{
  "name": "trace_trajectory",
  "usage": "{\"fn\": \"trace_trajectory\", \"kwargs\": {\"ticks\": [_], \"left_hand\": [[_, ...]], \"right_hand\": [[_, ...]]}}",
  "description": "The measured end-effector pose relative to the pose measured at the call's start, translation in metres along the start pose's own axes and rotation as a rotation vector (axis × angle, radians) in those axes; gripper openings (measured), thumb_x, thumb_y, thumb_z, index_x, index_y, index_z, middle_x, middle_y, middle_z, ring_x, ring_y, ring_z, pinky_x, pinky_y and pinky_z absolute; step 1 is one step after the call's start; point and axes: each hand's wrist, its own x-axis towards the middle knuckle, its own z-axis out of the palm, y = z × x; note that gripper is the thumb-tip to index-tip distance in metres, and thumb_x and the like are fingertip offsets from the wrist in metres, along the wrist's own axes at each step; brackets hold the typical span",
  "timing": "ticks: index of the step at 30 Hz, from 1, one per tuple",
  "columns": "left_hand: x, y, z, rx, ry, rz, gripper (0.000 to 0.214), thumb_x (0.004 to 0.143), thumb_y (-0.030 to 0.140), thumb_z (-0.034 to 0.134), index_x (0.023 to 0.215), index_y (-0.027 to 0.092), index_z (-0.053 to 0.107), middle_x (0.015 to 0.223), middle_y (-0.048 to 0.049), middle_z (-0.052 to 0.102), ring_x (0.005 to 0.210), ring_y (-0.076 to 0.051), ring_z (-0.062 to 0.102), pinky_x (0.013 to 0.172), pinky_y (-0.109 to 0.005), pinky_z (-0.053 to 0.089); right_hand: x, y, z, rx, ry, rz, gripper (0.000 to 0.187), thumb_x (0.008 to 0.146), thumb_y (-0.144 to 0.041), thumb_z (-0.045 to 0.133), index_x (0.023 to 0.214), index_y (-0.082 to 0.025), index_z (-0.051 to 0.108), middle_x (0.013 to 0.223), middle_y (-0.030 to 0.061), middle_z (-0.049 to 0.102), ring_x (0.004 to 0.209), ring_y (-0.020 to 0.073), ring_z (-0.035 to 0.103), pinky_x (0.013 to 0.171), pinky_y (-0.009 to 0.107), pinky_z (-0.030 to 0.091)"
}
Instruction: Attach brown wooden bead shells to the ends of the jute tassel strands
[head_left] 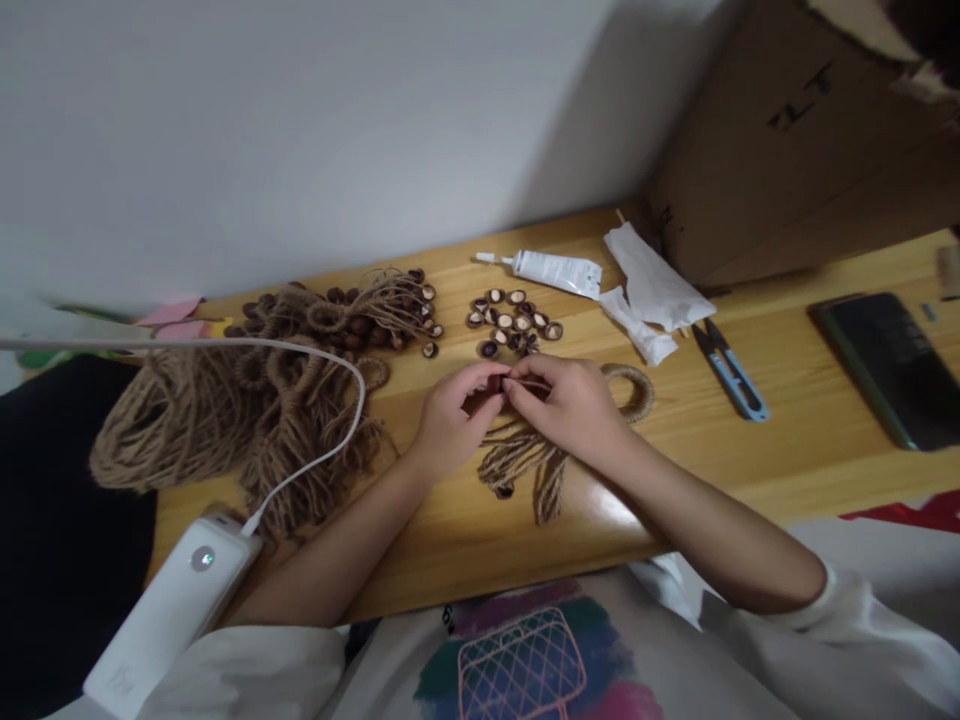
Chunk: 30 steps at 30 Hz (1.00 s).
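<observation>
1. Closest thing to the camera, over on the near left, is a white, rounded-edge plastic power bank point(176, 610) with a small lit display and a pale charging cable point(330, 450) plugged in, arcing off to the left.
2. Both hands are at the middle of the light wooden counter point(427, 565), fingertips almost meeting. Left hand point(459, 412) and right hand point(564, 402) are pinched on a small dark-brown piece point(503, 383); fingers cover most of it, so can't really tell its shape.
3. Just under and beside the right hand there's a tan ring wrapped in twine point(639, 393), showing to its right, plus loose brown twine strands point(517, 462) fanned out on the near side.
4. Just beyond the hands sits a loose cluster of cut dark-brown shells with pale faces point(517, 322).
5. Left side is pretty busy: big brown twine skein point(172, 425), then a tangled heap of twine rings and tassels point(300, 420), with dark round nuts point(364, 330) on the far side.
6. Far side: white squeeze tube with a narrow nozzle point(559, 271), and crumpled white paper point(654, 275) right of it.
7. Further right: blue-handled metal snips point(731, 370), then a dark rectangular phone point(896, 370). Big brown cardboard box point(810, 160) stands behind them.
</observation>
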Motion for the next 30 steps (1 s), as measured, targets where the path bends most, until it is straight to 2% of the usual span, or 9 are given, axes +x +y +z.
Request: {"fn": "trace_trajectory", "kwargs": {"ticks": [9, 30], "left_hand": [[-0.0004, -0.0021, -0.0006, 0.029, 0.001, 0.036, 0.028, 0.077, 0.010, 0.059, 0.103, 0.019, 0.066, 0.092, -0.0026, 0.071, 0.082, -0.013, 0.065, 0.079, -0.025, 0.052], [-0.0006, 0.0004, 0.0000, 0.039, 0.013, 0.028, 0.027, 0.076, 0.009, 0.059, 0.100, 0.019, 0.068, 0.092, -0.0024, 0.072, 0.080, -0.013, 0.065, 0.077, -0.025, 0.053]], "right_hand": [[0.0006, -0.0011, -0.0002, 0.021, -0.006, 0.041, 0.018, 0.080, -0.027, 0.056, 0.083, -0.018, 0.071, 0.078, 0.0026, 0.071, 0.069, 0.0143, 0.062, 0.065, 0.023, 0.039], [-0.0002, 0.0006, 0.0025, 0.055, 0.021, 0.053, 0.016, 0.077, -0.028, 0.057, 0.078, -0.018, 0.070, 0.073, 0.0017, 0.070, 0.067, 0.0139, 0.061, 0.063, 0.023, 0.037]]}}
